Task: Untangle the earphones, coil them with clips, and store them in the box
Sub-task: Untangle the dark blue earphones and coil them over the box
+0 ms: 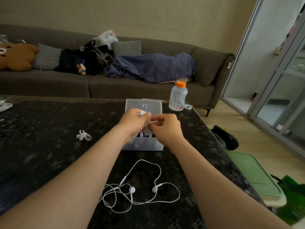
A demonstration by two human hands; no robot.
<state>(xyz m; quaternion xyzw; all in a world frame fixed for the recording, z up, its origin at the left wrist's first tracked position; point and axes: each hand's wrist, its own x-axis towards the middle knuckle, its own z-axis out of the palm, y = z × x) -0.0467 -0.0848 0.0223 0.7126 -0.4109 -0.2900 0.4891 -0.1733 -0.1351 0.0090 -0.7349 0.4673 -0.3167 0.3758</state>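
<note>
Two hands meet above the box. The left hand (134,123) curls round a small white bundle of earphones (143,113), and the right hand (165,128) pinches a white strand coming off it. If that pinch slips, the coil could spring loose and fall unclipped into the clear box (142,146). Both forearms reach straight forward, wrists close together. At lower centre a second pair of earphones (137,189) lies tangled on the dark table (49,129). A white clip (83,135) sits at mid left.
</note>
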